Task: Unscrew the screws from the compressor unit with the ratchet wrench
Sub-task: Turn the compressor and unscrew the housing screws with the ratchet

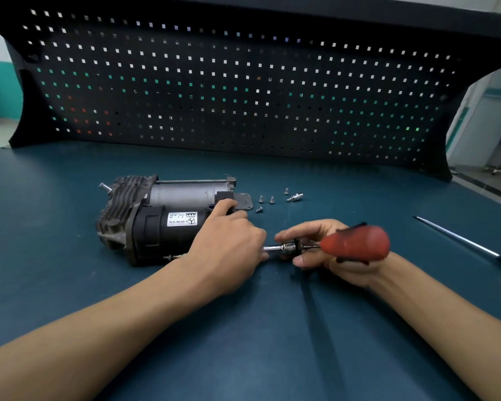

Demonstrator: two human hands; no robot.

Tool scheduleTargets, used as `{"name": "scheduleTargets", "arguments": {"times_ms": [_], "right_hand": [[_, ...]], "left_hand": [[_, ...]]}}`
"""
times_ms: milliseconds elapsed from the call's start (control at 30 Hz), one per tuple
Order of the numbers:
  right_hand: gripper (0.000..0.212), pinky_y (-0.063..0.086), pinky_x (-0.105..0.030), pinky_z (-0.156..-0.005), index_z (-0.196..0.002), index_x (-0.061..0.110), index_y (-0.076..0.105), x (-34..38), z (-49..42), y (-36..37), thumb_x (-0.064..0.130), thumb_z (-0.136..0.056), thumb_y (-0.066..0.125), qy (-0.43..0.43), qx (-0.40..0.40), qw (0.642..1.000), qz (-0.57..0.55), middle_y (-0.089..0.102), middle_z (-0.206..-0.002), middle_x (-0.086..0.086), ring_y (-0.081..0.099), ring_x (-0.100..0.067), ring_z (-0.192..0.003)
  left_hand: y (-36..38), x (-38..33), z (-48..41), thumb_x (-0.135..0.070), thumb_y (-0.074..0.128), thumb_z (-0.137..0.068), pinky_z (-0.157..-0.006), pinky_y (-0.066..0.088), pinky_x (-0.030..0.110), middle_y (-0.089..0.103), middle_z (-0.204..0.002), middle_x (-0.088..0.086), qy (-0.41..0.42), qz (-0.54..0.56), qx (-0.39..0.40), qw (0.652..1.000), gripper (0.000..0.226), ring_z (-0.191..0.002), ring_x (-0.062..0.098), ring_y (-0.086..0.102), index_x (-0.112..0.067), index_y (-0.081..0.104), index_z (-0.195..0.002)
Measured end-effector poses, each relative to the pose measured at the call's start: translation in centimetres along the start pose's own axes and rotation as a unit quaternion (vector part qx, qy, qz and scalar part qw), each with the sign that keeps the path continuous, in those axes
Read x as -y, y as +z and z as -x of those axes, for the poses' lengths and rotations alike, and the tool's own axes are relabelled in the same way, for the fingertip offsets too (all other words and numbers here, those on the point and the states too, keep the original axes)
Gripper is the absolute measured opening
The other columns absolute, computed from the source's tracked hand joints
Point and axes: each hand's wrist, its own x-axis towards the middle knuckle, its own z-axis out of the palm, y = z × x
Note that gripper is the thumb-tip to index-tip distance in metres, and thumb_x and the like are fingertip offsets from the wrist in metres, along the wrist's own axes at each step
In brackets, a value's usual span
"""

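A black pegboard [243, 91] stands behind the blue-green workbench top [272, 328].

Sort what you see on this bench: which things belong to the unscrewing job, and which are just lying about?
In the job: compressor, wrench, left hand, right hand, loose screws beside the compressor.
Lying about: spare socket, screwdriver at the right, pegboard behind.

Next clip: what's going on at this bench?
A person is working on a compressor unit lying on the blue table. The left hand grips the unit's right end, while the right hand holds a red-handled ratchet wrench with its shaft pointing at that end; the tip is hidden behind the left hand. Four loose screws and a small socket bit lie just beyond. A yellow-handled screwdriver lies untouched at right.
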Motion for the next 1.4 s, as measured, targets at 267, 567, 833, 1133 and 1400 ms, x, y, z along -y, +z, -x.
{"name": "scheduleTargets", "arguments": {"times_ms": [267,567,833,1133,1400], "right_hand": [[0.043,0.050,-0.019,-0.050,-0.107,0.007,0.068,0.9,0.3,0.4,0.018,-0.067,0.079,0.042,-0.030,0.996,-0.071,0.075,-0.111,-0.010,0.075,-0.028,-0.086],[0.040,0.052,-0.021,-0.048,-0.105,0.008,0.069,1.1,0.1,0.5,0.029,-0.071,0.076,0.065,-0.026,0.995,-0.078,0.076,-0.108,-0.010,0.073,-0.023,-0.073],[0.046,0.050,-0.020,-0.042,-0.106,0.001,0.063,1.3,-0.3,0.6,0.035,-0.077,0.068,0.099,-0.067,0.990,-0.080,0.063,-0.080,-0.012,0.064,-0.019,-0.051],[0.041,0.053,-0.019,-0.047,-0.101,0.002,0.063,1.2,-0.2,0.3,0.032,-0.075,0.071,0.103,-0.042,0.990,-0.087,0.068,-0.076,-0.008,0.068,-0.018,-0.059],[0.039,0.056,-0.021,-0.051,-0.106,0.004,0.065,1.3,0.1,0.2,0.020,-0.072,0.076,0.080,-0.024,0.991,-0.104,0.073,-0.092,-0.012,0.072,-0.023,-0.066]], "left_hand": [[-0.3,0.0,0.2,-0.055,0.049,-0.095,-0.105,0.008,0.034,0.069,-0.092,-0.005,-0.005,0.027,-0.022,0.999,0.027,-0.103,0.018,0.057,-0.032,0.041,-0.083],[-0.1,0.1,0.2,-0.055,0.051,-0.093,-0.104,0.011,0.033,0.070,-0.089,-0.004,-0.003,0.022,-0.029,0.999,0.029,-0.100,0.019,0.057,-0.028,0.057,-0.085],[-0.3,0.2,0.2,-0.056,0.051,-0.094,-0.106,0.012,0.033,0.069,-0.093,-0.006,-0.003,0.028,-0.021,0.999,0.029,-0.103,0.019,0.057,-0.030,0.042,-0.082],[-0.3,0.1,0.2,-0.056,0.056,-0.091,-0.104,0.013,0.034,0.068,-0.093,-0.008,-0.007,0.032,-0.013,0.999,0.032,-0.101,0.018,0.057,-0.030,0.040,-0.084],[-0.3,0.2,0.5,-0.058,0.050,-0.093,-0.106,0.012,0.038,0.069,-0.090,-0.008,0.015,0.006,0.007,1.000,0.029,-0.099,0.020,0.058,-0.030,0.048,-0.089]]}}
